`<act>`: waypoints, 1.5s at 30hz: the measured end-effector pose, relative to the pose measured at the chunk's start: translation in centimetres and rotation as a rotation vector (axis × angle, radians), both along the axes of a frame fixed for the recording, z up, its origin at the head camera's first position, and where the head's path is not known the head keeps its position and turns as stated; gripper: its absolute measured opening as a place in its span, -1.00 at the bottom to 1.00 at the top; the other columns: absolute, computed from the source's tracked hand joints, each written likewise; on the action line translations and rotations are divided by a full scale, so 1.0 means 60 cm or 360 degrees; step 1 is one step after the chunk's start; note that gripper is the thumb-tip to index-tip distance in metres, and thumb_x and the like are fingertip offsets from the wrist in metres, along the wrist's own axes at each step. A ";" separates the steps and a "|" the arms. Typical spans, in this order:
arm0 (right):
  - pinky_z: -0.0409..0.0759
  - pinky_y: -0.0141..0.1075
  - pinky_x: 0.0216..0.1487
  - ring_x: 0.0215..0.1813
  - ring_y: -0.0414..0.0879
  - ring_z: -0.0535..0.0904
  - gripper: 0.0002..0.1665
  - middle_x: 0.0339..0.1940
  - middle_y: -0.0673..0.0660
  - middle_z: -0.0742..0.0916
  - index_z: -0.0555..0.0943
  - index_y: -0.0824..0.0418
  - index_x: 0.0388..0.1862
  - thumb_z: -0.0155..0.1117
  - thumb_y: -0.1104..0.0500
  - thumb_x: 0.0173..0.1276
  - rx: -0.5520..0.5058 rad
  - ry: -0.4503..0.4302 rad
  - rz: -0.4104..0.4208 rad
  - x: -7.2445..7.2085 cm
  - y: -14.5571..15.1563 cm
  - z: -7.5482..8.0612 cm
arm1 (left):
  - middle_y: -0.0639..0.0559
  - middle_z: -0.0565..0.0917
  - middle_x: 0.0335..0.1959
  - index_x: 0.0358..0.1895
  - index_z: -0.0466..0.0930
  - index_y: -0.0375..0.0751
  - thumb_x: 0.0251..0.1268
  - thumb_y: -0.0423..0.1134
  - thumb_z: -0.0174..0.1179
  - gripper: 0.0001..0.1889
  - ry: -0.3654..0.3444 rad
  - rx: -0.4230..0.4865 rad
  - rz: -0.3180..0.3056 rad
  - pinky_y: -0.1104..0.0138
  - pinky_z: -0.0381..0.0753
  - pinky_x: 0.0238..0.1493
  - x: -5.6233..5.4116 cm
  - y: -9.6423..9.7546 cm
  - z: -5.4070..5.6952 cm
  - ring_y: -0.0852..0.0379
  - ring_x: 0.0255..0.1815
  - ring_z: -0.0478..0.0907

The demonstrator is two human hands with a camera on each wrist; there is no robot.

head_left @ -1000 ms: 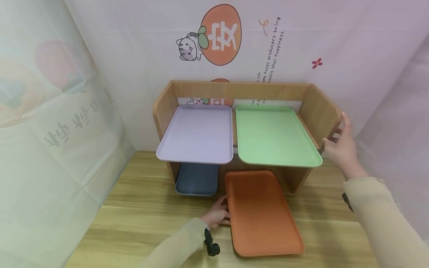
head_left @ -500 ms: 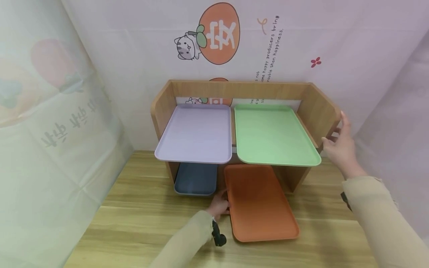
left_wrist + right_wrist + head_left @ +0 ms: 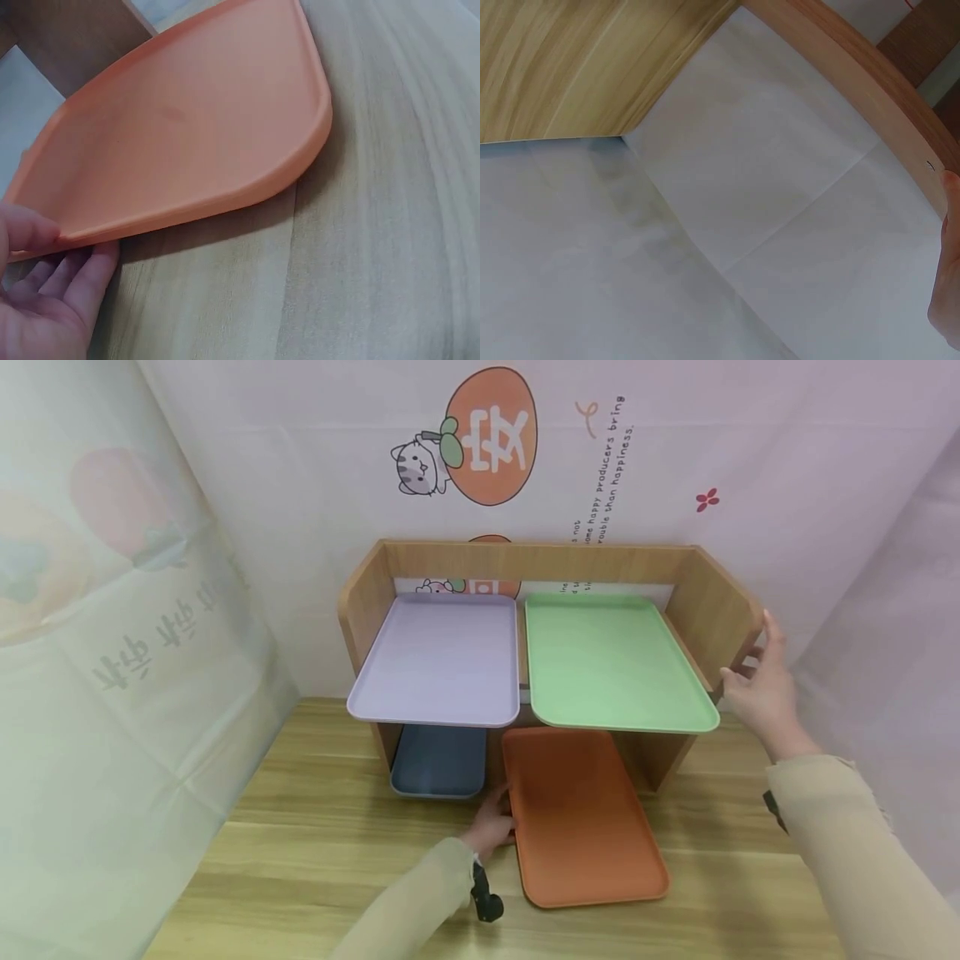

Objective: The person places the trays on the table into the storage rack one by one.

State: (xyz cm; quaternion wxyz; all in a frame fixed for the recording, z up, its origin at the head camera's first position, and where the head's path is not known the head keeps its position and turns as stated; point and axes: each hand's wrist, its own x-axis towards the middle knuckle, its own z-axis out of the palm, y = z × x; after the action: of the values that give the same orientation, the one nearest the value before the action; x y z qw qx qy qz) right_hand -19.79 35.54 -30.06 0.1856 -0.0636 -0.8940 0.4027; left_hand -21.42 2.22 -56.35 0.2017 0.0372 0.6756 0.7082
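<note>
My left hand (image 3: 491,822) pinches the left long edge of an orange tray (image 3: 588,827), the thumb on top of the rim and the fingers curled underneath, as the left wrist view shows. The tray's far end lies inside the lower right bay of a wooden two-tier shelf (image 3: 600,564); its near end sticks out over the table, with a shadow below its rim. My right hand (image 3: 765,693) grips the front edge of the shelf's right side panel (image 3: 712,618), its thumb on the inner side. Only part of that hand appears at the edge of the right wrist view.
A lilac tray (image 3: 442,660) and a green tray (image 3: 618,664) sit side by side on the upper tier, their front ends overhanging. In the lower left bay lies a dark blue tray (image 3: 441,760). Printed white cloth (image 3: 315,468) hangs behind and beside the wood-grain table (image 3: 300,843).
The orange tray has moved back toward the shelf with my left hand, its far end further under the green tray. In the last half second it barely shifts. My right hand stays on the panel.
</note>
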 end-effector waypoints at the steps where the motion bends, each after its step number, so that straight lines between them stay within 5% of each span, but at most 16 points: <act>1: 0.46 0.24 0.03 0.24 0.53 0.32 0.15 0.41 0.57 0.16 -0.51 -0.31 0.46 -0.05 0.43 0.31 0.0000 0.0000 -0.0001 0.000 0.000 0.000 | -0.25 0.51 0.11 0.48 0.04 -0.07 -0.04 -0.70 -0.03 -0.09 0.0006 0.0008 -0.0008 0.32 0.48 -0.51 0.000 0.000 -0.001 0.05 -0.19 0.57; 9: 0.48 0.22 0.02 0.22 0.53 0.33 0.11 0.39 0.58 0.18 -0.50 -0.26 0.47 -0.04 0.39 0.35 0.0013 0.0019 -0.0002 0.000 0.002 -0.004 | -0.28 0.49 0.10 0.45 0.13 -0.10 -0.12 -0.70 0.03 -0.09 -0.0021 -0.0077 -0.0012 0.31 0.53 -0.54 -0.010 0.000 0.001 0.04 -0.22 0.55; 13: 0.63 0.04 -0.07 0.22 0.52 0.35 0.13 0.39 0.57 0.20 -0.49 -0.31 0.47 -0.02 0.40 0.33 0.0028 0.0024 -0.0013 0.000 0.004 -0.005 | -0.22 0.53 -0.05 0.44 0.15 -0.13 -0.08 -0.68 0.04 -0.13 -0.0026 -0.0104 -0.0011 0.32 0.51 -0.56 -0.015 0.002 0.009 0.06 -0.33 0.52; 24: 0.70 -0.19 -0.19 0.19 0.51 0.38 0.12 0.34 0.58 0.26 -0.44 -0.24 0.49 -0.01 0.41 0.31 0.0043 0.0071 -0.0006 0.001 -0.003 -0.008 | -0.02 0.50 -0.40 0.42 0.18 -0.20 -0.04 -0.71 -0.03 -0.18 0.0013 -0.0027 0.0193 0.39 0.44 -0.63 -0.018 0.019 0.016 0.16 -0.52 0.45; 27: 0.65 0.00 -0.09 0.20 0.51 0.37 0.11 0.35 0.57 0.25 -0.45 -0.24 0.49 -0.01 0.39 0.33 0.0053 0.0059 -0.0006 0.000 -0.004 -0.008 | 0.02 0.47 -0.48 0.41 0.22 -0.17 -0.04 -0.70 -0.02 -0.19 0.0005 -0.0003 0.0223 0.41 0.39 -0.66 -0.021 0.020 0.014 0.18 -0.57 0.41; 31: 0.57 0.13 -0.03 0.21 0.51 0.37 0.11 0.37 0.57 0.24 -0.45 -0.23 0.49 -0.01 0.39 0.34 0.0044 0.0054 -0.0001 -0.001 -0.005 -0.008 | -0.06 0.56 -0.40 0.43 0.18 -0.15 0.00 -0.68 0.01 -0.19 0.0014 0.0020 0.0171 0.39 0.38 -0.63 -0.023 0.016 0.013 0.19 -0.56 0.43; 35: 0.70 -0.26 -0.19 0.20 0.51 0.37 0.10 0.36 0.57 0.25 -0.45 -0.22 0.50 -0.01 0.39 0.33 0.0039 0.0075 -0.0005 0.001 -0.004 -0.006 | -0.22 0.62 -0.20 0.48 0.05 -0.15 0.07 -0.64 0.03 -0.17 0.0030 0.0064 0.0051 0.36 0.47 -0.54 -0.022 0.009 0.016 0.18 -0.49 0.51; 38: 0.69 -0.32 -0.22 0.20 0.51 0.37 0.10 0.36 0.56 0.25 -0.44 -0.21 0.50 -0.02 0.39 0.33 0.0044 0.0078 -0.0015 0.002 -0.003 -0.005 | -0.23 0.61 -0.22 0.49 -0.01 -0.15 0.08 -0.65 0.02 -0.15 0.0035 0.0083 0.0005 0.33 0.53 -0.49 -0.016 0.005 0.027 0.16 -0.48 0.55; 41: 0.64 0.01 -0.06 0.22 0.51 0.35 0.10 0.38 0.56 0.22 -0.46 -0.23 0.49 -0.03 0.39 0.34 0.0027 0.0063 -0.0016 0.001 -0.002 -0.005 | -0.23 0.59 -0.26 0.50 -0.05 -0.12 0.08 -0.65 0.04 -0.12 0.0029 0.0059 -0.0024 0.29 0.59 -0.48 -0.015 0.002 0.027 0.12 -0.50 0.58; 45: 0.46 0.26 0.04 0.24 0.52 0.32 0.12 0.39 0.57 0.18 -0.48 -0.29 0.48 -0.05 0.40 0.34 -0.0003 0.0055 -0.0011 0.001 0.001 -0.006 | -0.32 0.47 0.05 0.51 -0.10 -0.10 0.11 -0.60 0.11 -0.10 0.0001 0.0040 -0.0117 0.17 0.69 -0.38 -0.010 -0.007 0.014 0.02 -0.40 0.64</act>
State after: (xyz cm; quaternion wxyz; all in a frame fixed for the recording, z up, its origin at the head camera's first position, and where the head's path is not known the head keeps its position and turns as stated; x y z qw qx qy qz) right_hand -19.73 35.59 -30.43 0.2023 -0.0599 -0.8901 0.4039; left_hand -22.00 1.80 -55.52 0.2268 0.0648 0.6649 0.7087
